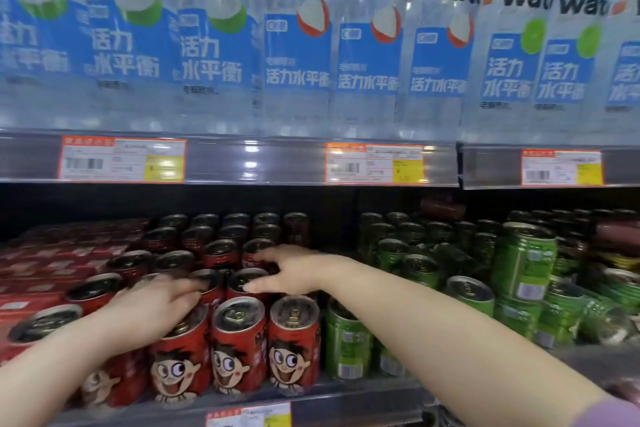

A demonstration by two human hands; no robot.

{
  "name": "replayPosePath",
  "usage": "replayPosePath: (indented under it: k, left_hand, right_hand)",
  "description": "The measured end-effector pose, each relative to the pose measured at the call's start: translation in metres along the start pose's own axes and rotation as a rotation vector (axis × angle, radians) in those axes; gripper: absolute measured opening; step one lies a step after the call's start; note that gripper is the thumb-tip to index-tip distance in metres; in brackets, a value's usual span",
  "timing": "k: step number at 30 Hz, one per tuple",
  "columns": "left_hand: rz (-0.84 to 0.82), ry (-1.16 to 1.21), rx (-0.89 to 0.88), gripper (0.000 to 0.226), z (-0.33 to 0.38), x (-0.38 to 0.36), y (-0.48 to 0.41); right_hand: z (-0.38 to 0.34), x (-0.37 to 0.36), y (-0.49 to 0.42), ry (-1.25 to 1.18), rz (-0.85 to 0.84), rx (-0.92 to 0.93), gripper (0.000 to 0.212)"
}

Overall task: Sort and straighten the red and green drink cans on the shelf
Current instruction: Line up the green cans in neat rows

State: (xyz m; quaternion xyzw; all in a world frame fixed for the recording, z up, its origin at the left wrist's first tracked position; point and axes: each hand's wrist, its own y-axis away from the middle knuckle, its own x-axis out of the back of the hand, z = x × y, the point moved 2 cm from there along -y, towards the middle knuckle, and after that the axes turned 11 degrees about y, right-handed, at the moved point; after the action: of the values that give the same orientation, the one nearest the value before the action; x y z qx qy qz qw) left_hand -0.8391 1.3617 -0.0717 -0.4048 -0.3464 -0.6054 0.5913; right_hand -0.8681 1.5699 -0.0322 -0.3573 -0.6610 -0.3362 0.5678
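Red drink cans (239, 343) with a cartoon face stand in rows on the lower shelf, left of centre. Green cans (346, 343) fill the right side; some are upright, some lean or lie stacked. My left hand (156, 305) lies over the tops of red cans in the second row, fingers curled on one can's rim. My right hand (287, 269) reaches in from the right, fingers spread around a red can (247, 282) in the third row, thumb against its rim. Whether either hand truly grips a can is unclear.
Red cartons (52, 263) are stacked at the far left of the lower shelf. The shelf above (256, 163) carries price tags and a row of large water bottles (298, 45). A tall green can (524, 260) stands on other cans at the right.
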Motion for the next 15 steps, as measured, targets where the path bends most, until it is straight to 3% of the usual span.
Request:
replayPosePath:
  k: [3,8,12,15]
  left_hand:
    - [0.114,0.138,0.01,0.035,0.01,0.003,-0.017]
    - [0.293,0.156,-0.263,0.038,0.09,-0.007,-0.021]
    - [0.218,0.222,-0.508,0.056,0.175,-0.028,-0.004]
    - [0.129,0.217,-0.599,0.073,0.221,-0.049,-0.001]
  right_hand:
    - [0.015,0.018,0.028,-0.048,0.168,-0.037,0.058]
    - [0.083,0.047,0.102,0.145,0.503,-0.23,0.037]
    - [0.135,0.069,0.172,0.281,0.638,-0.485,0.041]
    - [0.171,0.073,0.206,0.198,0.615,-0.63,0.057]
